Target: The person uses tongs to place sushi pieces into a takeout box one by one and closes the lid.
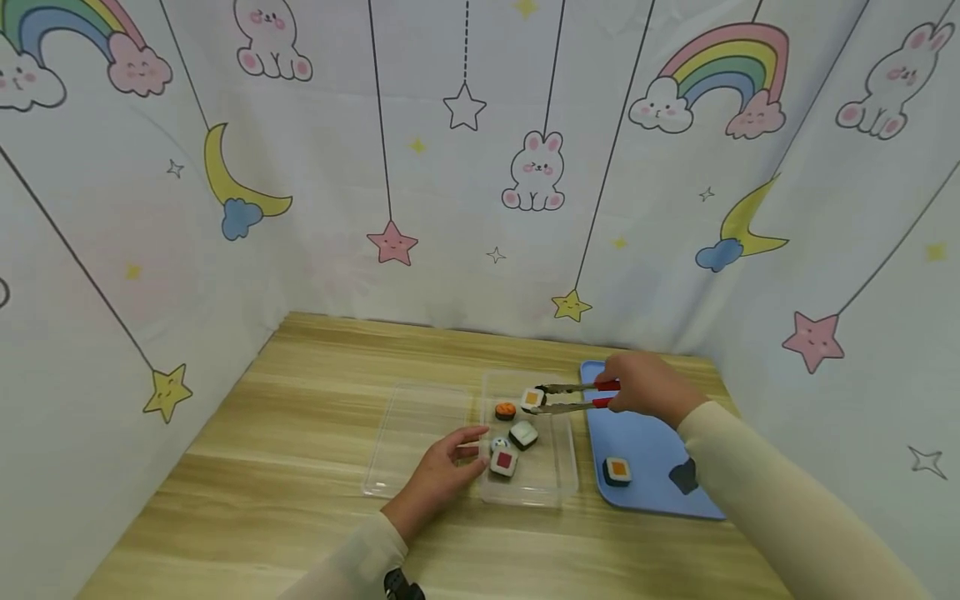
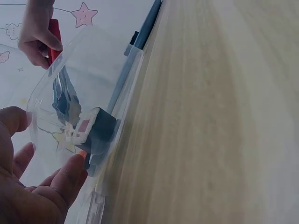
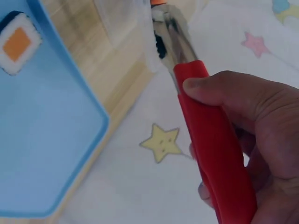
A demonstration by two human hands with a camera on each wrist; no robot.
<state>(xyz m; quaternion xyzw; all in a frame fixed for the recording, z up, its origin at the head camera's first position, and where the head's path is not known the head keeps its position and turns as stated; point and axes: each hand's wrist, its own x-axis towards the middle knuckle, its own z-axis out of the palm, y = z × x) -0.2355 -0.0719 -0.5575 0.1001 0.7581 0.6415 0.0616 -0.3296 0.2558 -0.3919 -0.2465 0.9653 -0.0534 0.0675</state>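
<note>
My right hand (image 1: 648, 387) grips red-handled metal tongs (image 3: 215, 149). In the head view their tips hold a sushi piece with an orange centre (image 1: 533, 399) over the back of a clear plastic box (image 1: 543, 483). Inside the box sit an orange-topped sushi piece (image 1: 506, 411), a white-topped one (image 1: 524, 434), a red-centred one (image 1: 503, 462) and a small round one (image 1: 498, 444), partly hidden. My left hand (image 1: 446, 471) is at the box's left side, thumb and fingers spread about its wall; the left wrist view shows fingertips (image 2: 70, 175) against the clear plastic.
A blue tray (image 1: 645, 433) lies right of the box, with another orange-centred sushi piece (image 1: 617, 472) near its front left corner. Left of the box is a clear lid (image 1: 412, 433) on the wooden table (image 1: 300, 417). Printed curtains (image 1: 450, 183) stand behind and beside the table.
</note>
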